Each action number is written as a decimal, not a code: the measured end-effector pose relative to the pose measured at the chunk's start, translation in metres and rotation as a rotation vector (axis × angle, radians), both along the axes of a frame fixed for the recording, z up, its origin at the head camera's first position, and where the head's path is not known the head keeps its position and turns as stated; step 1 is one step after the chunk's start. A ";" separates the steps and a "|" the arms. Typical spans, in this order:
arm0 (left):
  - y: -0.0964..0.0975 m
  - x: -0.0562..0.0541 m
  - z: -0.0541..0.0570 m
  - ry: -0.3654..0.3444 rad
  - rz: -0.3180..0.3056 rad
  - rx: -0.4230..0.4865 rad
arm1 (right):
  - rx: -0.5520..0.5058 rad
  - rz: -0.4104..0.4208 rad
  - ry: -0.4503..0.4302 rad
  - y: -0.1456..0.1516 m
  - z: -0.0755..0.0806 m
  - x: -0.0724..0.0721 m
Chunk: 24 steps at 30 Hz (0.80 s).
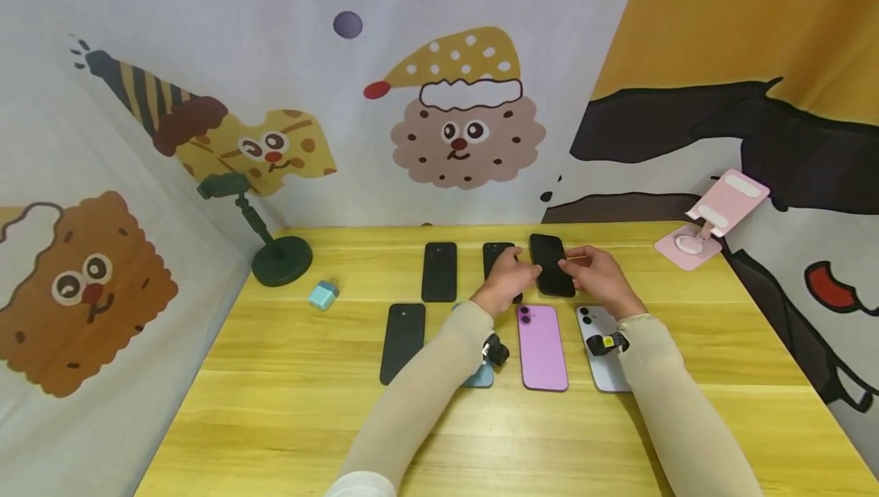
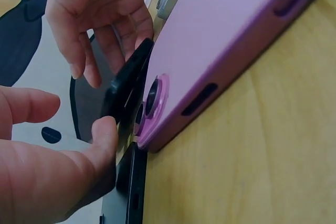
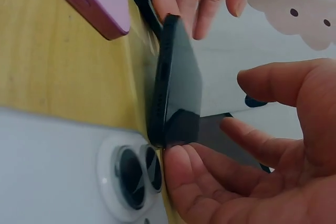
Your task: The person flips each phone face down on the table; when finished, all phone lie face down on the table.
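A black phone (image 1: 552, 283) lies between my two hands at the back of the table, its dark face up and one side tilted slightly off the tabletop in the right wrist view. My left hand (image 1: 510, 282) touches its left side with loose fingertips and partly covers another black phone (image 1: 496, 251). At the opposite side, fingertips of my right hand (image 1: 603, 277) touch the lower corner of the phone (image 3: 184, 82); the thumb stands apart from it. Nearer me lie a pink phone (image 1: 542, 348) and a white phone (image 1: 599, 324), partly under my right wrist.
Further left are two black phones (image 1: 439, 272) and a blue phone (image 1: 481, 376) mostly behind my left forearm. A light blue charger (image 1: 323, 295) and dark green stand (image 1: 281, 262) sit at left. A pink stand (image 1: 690, 246) is at back right. A printed curtain (image 1: 309, 62) hangs behind.
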<state>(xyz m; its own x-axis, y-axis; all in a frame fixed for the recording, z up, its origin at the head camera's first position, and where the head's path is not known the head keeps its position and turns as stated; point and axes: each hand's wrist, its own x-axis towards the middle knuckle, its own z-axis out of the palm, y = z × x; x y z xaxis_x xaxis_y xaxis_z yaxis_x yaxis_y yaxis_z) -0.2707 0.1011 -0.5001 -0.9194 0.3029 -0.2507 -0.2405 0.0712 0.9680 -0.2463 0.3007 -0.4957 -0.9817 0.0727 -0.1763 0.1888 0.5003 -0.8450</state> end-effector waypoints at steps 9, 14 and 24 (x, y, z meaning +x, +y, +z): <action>0.000 -0.003 0.000 -0.021 -0.098 0.123 | 0.040 0.056 0.020 -0.006 -0.001 0.005; 0.003 -0.004 -0.001 -0.049 -0.161 0.164 | 0.075 0.073 0.009 -0.007 0.001 0.007; 0.004 -0.006 0.000 -0.143 -0.274 0.260 | 0.011 0.096 -0.025 -0.011 0.003 0.004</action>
<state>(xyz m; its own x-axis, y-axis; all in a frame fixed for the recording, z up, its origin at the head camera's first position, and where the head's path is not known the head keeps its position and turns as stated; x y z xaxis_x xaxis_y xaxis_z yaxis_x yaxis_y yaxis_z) -0.2768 0.1048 -0.5005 -0.7574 0.6021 -0.2527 -0.3801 -0.0920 0.9203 -0.2423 0.2896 -0.4927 -0.9795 -0.0196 -0.2007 0.1605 0.5266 -0.8348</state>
